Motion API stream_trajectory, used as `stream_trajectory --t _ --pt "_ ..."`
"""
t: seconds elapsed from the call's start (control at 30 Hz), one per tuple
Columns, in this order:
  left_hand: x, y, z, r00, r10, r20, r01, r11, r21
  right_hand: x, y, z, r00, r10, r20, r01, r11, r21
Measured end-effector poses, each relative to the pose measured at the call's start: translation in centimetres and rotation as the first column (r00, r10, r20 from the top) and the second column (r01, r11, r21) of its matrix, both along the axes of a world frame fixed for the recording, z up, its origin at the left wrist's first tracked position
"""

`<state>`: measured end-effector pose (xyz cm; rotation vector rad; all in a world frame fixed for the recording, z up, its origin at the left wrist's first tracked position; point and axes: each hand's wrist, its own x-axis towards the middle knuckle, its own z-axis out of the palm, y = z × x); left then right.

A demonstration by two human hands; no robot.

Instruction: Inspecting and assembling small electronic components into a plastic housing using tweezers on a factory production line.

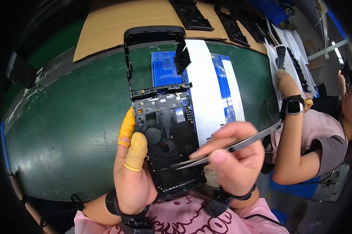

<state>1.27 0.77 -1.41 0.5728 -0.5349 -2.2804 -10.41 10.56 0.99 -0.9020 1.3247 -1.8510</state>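
A black plastic device housing (pixel 172 136) with an open frame at its far end is held up over the table. My left hand (pixel 133 175) grips its left side, with yellow finger cots on the thumb and a finger. Small brass-coloured inserts dot the housing's inner face. In my right hand (pixel 238 156) is a pair of metal tweezers (pixel 242 144), pinched between thumb and fingers. The tweezers' tips point at the lower part of the housing; whether they touch it or hold anything, I cannot tell.
The green table (pixel 67 124) carries a blue plastic sheet (pixel 164 66) and a white strip (pixel 201 85) beyond the housing. Several similar black housings (pixel 193 15) lie on a cardboard sheet (pixel 117 23) at the back. To the right, a co-worker's hand (pixel 289 84) holds a dark part.
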Motion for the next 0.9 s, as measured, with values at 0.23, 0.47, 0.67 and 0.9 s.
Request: stream_trajectory --t 0.23,0.47,0.67,0.9 --pt "0.1 0.1 0.2 0.999 -0.014 0.046 0.015 1.000 -0.018 1.1 -1.8 -0.5 0.998 -0.035 -0.057 0.039 0.998 0.058" --pt "0.1 0.1 0.1 0.998 -0.047 0.037 0.049 0.998 -0.045 0.8 -1.8 -1.1 0.998 -0.056 -0.011 0.057 0.997 0.053" --pt "0.2 0.1 0.0 0.999 -0.047 0.025 0.048 0.998 -0.045 0.9 -1.9 -1.1 0.998 -0.063 0.010 0.063 0.997 0.036" --pt "0.1 0.2 0.0 0.999 -0.039 0.025 0.041 0.998 -0.055 1.1 -1.9 -1.1 0.998 -0.060 0.031 0.059 0.997 0.043"
